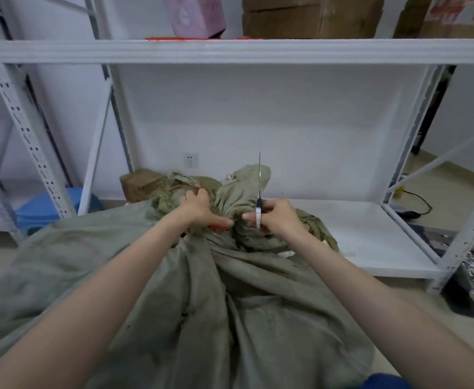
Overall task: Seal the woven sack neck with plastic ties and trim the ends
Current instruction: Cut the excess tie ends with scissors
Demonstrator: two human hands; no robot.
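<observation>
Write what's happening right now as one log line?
step: tying sack neck | left hand: gripping neck | right hand: holding plastic tie, tail pointing up | trimming: not yet done

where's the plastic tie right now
In the head view, the plastic tie stands upright just right of centre, pinched in the right hand beside the gathered sack neck.

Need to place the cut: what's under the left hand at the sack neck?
Under the left hand: the bunched sack neck and an orange-red sliver. The rest is covered.
</observation>
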